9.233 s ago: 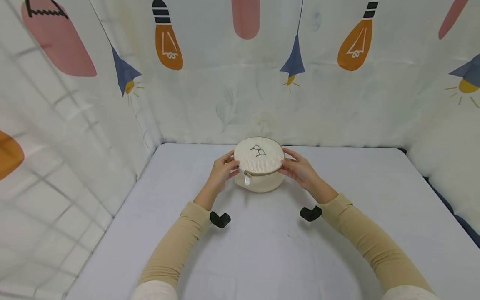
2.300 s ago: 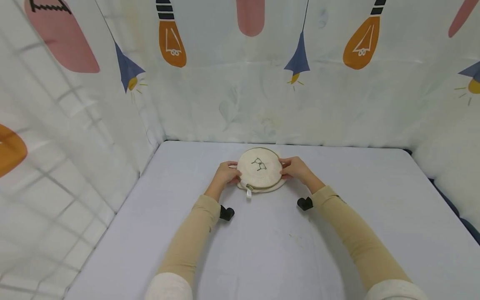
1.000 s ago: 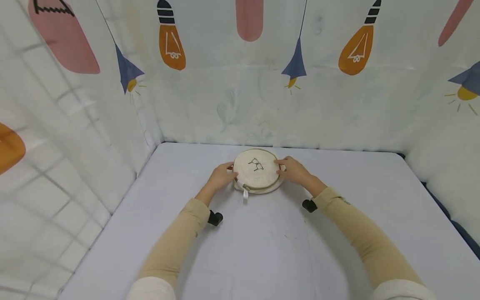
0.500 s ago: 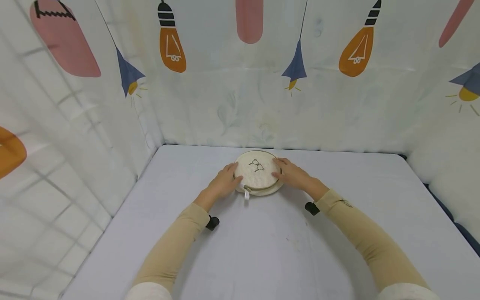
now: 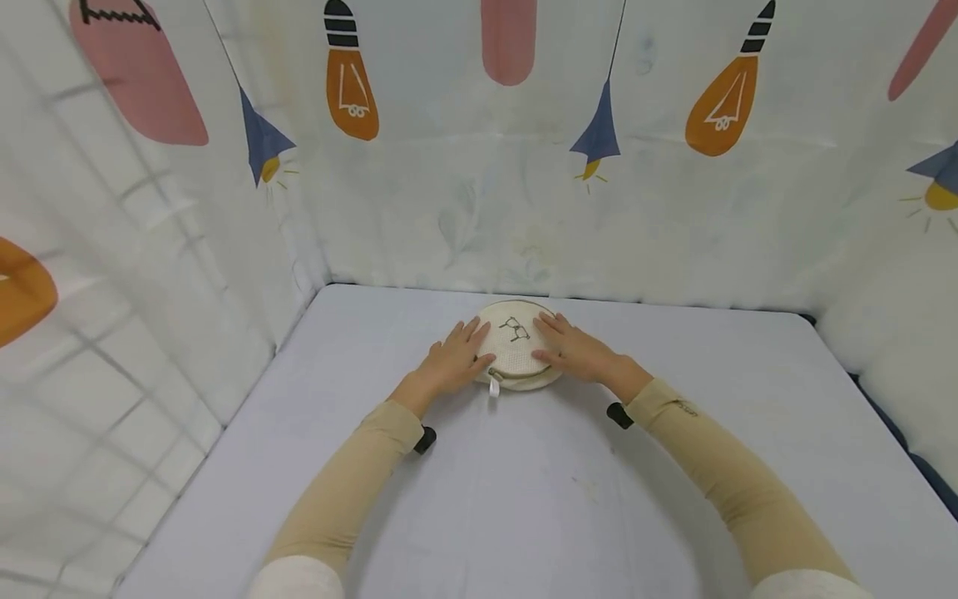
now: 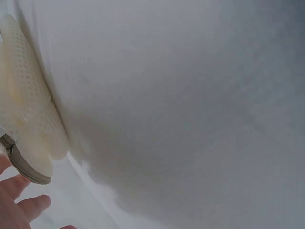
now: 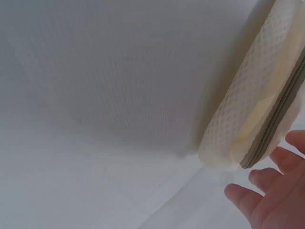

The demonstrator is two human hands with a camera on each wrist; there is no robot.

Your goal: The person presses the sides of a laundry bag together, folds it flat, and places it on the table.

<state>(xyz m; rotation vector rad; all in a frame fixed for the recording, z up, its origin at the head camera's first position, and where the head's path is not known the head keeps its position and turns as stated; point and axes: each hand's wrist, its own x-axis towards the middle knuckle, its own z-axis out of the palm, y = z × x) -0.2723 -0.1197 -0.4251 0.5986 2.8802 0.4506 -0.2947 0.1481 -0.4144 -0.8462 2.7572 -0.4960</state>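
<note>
Pouch sits fairly flat toward the back of the worktop, so I'd call the flattening mostly done. Left hand and right hand are loosely spread over its top, gripping nothing; probably just a last pat remaining.

The place looks like a small booth, closed by cloth; whether it stands in a home or a studio, I cannot tell. A pale cloth hangs behind the white table and at both sides. Orange bulbs and blue lamps are printed across the top of the frame. At the left, grid lines show on the cloth.
</note>
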